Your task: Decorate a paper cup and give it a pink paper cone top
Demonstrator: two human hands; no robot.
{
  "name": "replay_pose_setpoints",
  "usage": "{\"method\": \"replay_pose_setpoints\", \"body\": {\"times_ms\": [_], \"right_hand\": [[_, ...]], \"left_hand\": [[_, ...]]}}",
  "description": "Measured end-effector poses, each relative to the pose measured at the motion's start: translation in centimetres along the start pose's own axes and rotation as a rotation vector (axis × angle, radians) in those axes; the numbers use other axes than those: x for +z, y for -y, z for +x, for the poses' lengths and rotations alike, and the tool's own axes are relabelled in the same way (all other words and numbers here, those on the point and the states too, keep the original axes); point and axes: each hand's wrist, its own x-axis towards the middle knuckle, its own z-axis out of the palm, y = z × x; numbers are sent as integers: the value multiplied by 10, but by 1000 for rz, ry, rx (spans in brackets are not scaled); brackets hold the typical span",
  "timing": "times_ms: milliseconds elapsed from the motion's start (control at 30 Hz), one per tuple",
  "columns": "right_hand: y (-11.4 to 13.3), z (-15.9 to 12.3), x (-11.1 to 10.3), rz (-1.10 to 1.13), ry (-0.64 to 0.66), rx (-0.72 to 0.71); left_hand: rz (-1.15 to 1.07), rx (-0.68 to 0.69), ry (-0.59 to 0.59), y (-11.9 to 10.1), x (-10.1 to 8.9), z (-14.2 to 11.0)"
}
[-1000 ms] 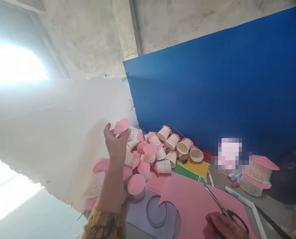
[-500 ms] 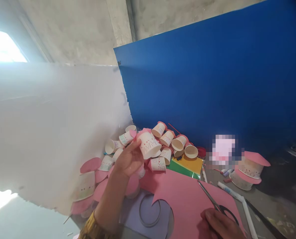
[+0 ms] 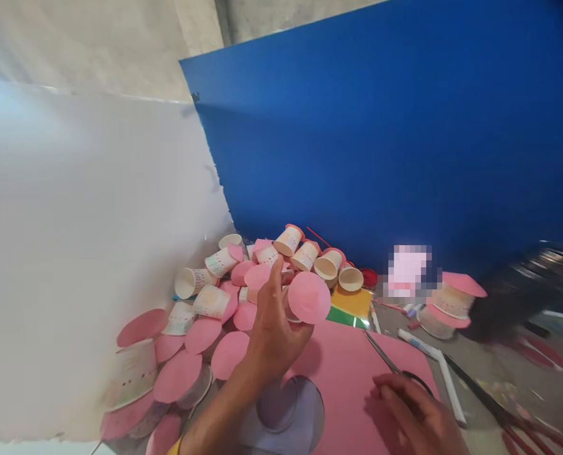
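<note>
My left hand (image 3: 276, 335) grips a paper cup with a pink paper top (image 3: 308, 297) between thumb and fingers, above the pink sheet. The round top faces me and hides most of the cup. My right hand (image 3: 411, 407) is over the pink sheet (image 3: 345, 373), its fingers loosely bent and slightly apart, nothing visible in them. Just beyond it lie scissors (image 3: 388, 354), the handles partly hidden by the hand. Left of my left hand is a heap of decorated paper cups (image 3: 212, 300) with pink tops.
Pale purple paper (image 3: 304, 430) and a ring lie under my left forearm. Yellow sheets (image 3: 354, 302) and green ones lie behind the pink sheet. A glue tube (image 3: 416, 344), two stacked cups (image 3: 454, 300), a dark bottle (image 3: 503, 303) and red-handled scissors (image 3: 522, 430) are at right. A blue panel (image 3: 357, 145) stands behind.
My left hand has brought the cup from the heap rightward and nearer, turning its pink top toward me. My right hand stays by the scissors. The view has shifted right and down.
</note>
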Motion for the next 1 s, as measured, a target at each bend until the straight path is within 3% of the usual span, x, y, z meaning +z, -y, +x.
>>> {"method": "replay_pose_setpoints", "body": {"times_ms": [133,233,300,400,600,767,867,1000], "right_hand": [[56,-6,-9,-330,-172,-580],[102,0,-4,-479,-141,-963],[121,5,3,-529,-94,-1076],[128,9,13,-576,-30,-1104],[114,13,26,-593,2,-1062],[106,12,20,-584,20,-1008],[98,4,-4,-565,-31,-979],[72,-11,-37,-547,-86,-755]], "left_hand": [[-23,97,182,-9,14,-14],[-112,99,259,-24,18,-21],[-167,107,312,-31,17,-25],[-225,128,362,-34,14,-30],[-227,131,350,-32,16,-37],[-284,52,333,-24,21,-45],[-297,-125,328,-12,14,-45],[-301,-550,102,2,-2,-35]]}}
